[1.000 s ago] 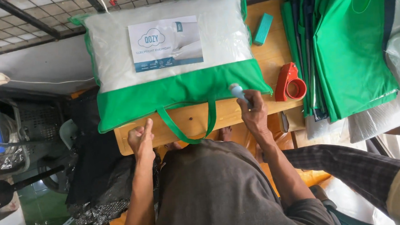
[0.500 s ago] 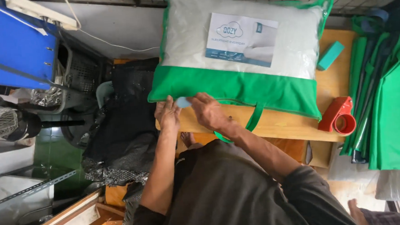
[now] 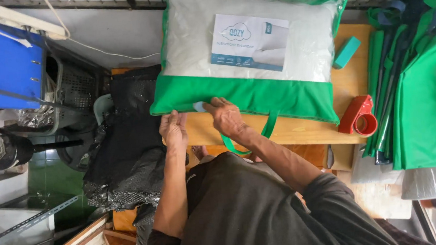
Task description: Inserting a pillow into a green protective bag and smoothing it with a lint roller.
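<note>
Pinching a pale tab (image 3: 199, 106), the right hand (image 3: 226, 118) is steadied; the bag (image 3: 236, 94) edge is gripped by the left hand (image 3: 173, 130).

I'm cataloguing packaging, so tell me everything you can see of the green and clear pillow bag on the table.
The pillow bag lies flat on the wooden table. Its upper part is clear plastic showing a white pillow and a printed paper insert; its lower band and edging are green fabric, with a green strap handle hanging over the table edge. The right hand presses a small pale object against the band's lower left edge, and the left hand rests at the bag's corner.
</note>
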